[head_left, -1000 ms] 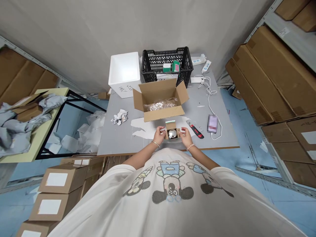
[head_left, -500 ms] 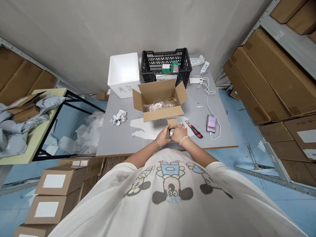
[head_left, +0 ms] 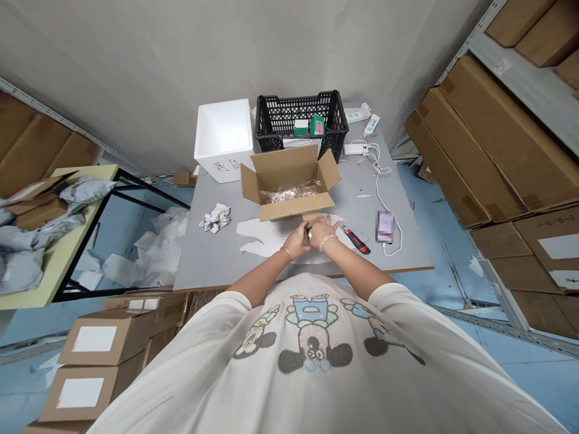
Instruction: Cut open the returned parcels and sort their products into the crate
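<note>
Close to the table's front edge, my left hand (head_left: pixel 296 241) is wrapped round the side of a small cardboard box (head_left: pixel 310 218) whose flap stands up. My right hand (head_left: pixel 322 231) is curled over the box's right side, fingers at a small shiny silver item (head_left: pixel 309 234) in its opening. Both hands hide most of the item, so its kind does not show. White torn paper (head_left: pixel 262 232) lies beneath. Just beyond stands a larger open carton (head_left: pixel 296 210), holding clear plastic wrap (head_left: pixel 289 191). A red and black utility knife (head_left: pixel 356 239) rests right of my right hand.
A white foam box (head_left: pixel 225 160) and a black crate (head_left: pixel 302 102) with small green boxes stand at the back. Crumpled paper (head_left: pixel 216 217) lies left. A phone (head_left: pixel 385 227) on a cable and power strips (head_left: pixel 357 113) are right. Stacked cartons (head_left: pixel 88 337) flank the table.
The small box has tilted and shifted slightly left with my hands. My right hand now covers more of the silver item. The larger carton stays put on the table.
</note>
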The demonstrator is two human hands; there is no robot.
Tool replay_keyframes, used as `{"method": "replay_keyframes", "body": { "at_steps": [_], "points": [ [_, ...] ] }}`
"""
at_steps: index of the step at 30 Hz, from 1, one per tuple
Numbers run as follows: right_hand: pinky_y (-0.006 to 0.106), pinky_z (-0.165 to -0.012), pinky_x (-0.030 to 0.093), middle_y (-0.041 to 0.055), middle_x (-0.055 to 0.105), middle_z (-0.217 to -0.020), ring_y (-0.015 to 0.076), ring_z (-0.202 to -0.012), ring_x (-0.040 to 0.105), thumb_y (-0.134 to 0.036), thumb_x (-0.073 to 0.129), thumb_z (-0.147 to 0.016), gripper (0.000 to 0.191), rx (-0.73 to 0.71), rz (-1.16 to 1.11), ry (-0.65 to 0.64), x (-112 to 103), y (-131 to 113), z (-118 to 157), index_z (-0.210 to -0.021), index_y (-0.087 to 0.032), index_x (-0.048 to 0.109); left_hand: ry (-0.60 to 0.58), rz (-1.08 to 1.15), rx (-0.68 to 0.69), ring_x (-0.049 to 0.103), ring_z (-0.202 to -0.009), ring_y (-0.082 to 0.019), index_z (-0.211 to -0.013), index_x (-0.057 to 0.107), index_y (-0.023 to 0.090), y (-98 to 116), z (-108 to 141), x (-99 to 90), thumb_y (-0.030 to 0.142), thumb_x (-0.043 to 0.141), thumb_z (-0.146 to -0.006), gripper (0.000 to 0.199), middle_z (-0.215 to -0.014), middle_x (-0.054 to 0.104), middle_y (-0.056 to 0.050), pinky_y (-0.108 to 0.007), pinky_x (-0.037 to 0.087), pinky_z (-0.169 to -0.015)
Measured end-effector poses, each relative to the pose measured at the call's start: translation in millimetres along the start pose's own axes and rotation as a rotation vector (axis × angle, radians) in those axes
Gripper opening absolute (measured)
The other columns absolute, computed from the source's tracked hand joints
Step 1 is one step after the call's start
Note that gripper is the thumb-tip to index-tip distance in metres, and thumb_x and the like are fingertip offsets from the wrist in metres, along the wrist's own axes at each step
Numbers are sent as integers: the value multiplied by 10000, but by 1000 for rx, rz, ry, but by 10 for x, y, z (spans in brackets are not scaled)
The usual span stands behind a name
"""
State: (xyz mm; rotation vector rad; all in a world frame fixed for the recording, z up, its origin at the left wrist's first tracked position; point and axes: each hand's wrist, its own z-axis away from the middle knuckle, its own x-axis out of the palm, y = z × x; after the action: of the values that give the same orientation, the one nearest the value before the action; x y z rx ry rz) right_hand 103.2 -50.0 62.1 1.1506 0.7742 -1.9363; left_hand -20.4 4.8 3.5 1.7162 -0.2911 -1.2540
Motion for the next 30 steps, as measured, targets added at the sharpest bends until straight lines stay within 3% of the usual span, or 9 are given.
{"method": "replay_keyframes", "body": {
  "at_steps": [8, 11, 14, 16, 19, 24, 30],
  "points": [
    [626, -1126, 103, 236, 509, -1289, 399, -1303, 341, -443, 677, -665, 569, -163, -56, 231, 43, 84, 160, -1109, -86, 662, -1, -45, -30, 517, -1261, -337, -1441, 277, 136, -80, 38, -76, 245, 774, -637, 952, -1424, 460, -201, -442, 455, -1006],
    [566, -1115, 205, 233, 538, -1250, 382, -1252, 410, -417, 661, -661, 588, -200, -117, 361, -15, 97, 230, -1136, -75, 608, 13, -35, -36, 526, -1249, -332, -1431, 288, 139, -104, 31, -97, 238, 780, -629, 945, -1403, 482, -200, -435, 455, -1004],
    [435, -953, 416, 195, 616, -1093, 320, -1038, 568, -389, 643, -668, 544, -208, -256, 370, -123, 138, 289, -1113, -88, 556, 14, -16, -17, 543, -1229, -322, -1424, 291, 139, -108, 32, -121, 303, 785, -652, 931, -1383, 501, -196, -430, 461, -993],
    [360, -800, 466, 139, 648, -964, 274, -877, 614, -384, 633, -678, 507, -209, -355, 355, -208, 189, 325, -1097, -121, 525, 25, -6, 3, 541, -1234, -318, -1425, 288, 143, -86, 30, -144, 341, 785, -666, 929, -1388, 497, -195, -433, 458, -999],
    [324, -708, 454, 86, 652, -883, 252, -789, 620, -385, 650, -665, 493, -225, -448, 425, -340, 280, 378, -1082, -168, 503, 52, -2, 26, 531, -1249, -319, -1419, 301, 165, -17, 3, -189, 378, 799, -657, 935, -1395, 494, -185, -445, 447, -1012],
    [318, -693, 449, 45, 625, -852, 213, -728, 588, -370, 690, -626, 487, -259, -626, 594, -535, 415, 400, -1045, -191, 520, 62, 5, 6, 523, -1261, -320, -1424, 312, 194, 46, -80, -226, 398, 822, -634, 962, -1395, 501, -169, -449, 435, -1029],
    [280, -645, 465, -10, 561, -761, 147, -678, 522, -393, 637, -688, 332, -169, -1138, 652, -717, 626, 235, -940, -195, 548, -12, 97, -50, 467, -1315, -360, -1527, 140, 185, -130, -43, -180, 411, 848, -611, 1179, -1454, 442, -213, -499, 411, -1044]
  ]
}}
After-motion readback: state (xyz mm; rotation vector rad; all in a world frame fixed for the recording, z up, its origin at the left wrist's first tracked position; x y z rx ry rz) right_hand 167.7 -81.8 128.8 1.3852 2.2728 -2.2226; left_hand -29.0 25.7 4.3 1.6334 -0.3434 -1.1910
